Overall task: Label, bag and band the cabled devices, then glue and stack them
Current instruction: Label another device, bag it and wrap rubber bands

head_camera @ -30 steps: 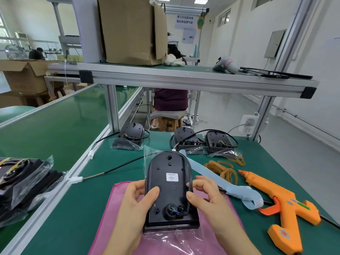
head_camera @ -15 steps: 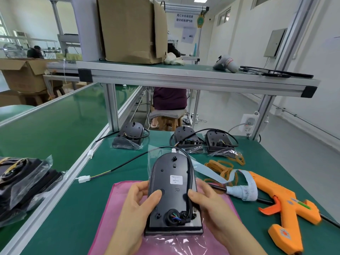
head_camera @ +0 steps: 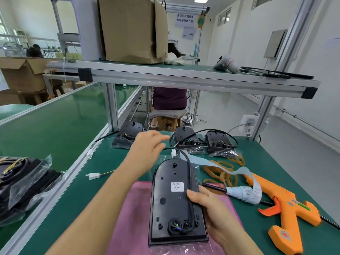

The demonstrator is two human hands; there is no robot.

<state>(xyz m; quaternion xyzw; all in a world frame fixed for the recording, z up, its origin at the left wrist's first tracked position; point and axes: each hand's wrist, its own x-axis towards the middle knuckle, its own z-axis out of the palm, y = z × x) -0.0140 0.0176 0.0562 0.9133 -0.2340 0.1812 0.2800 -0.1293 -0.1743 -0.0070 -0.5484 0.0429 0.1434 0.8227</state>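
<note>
While right grip (head_camera: 207,207) holds the black device (head_camera: 168,201), left grip (head_camera: 147,150) wide; fingers loose near the cable (head_camera: 186,159)

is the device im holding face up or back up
Back up. The black device shows its white label and wired cable port; the right hand grips its edge.
</note>
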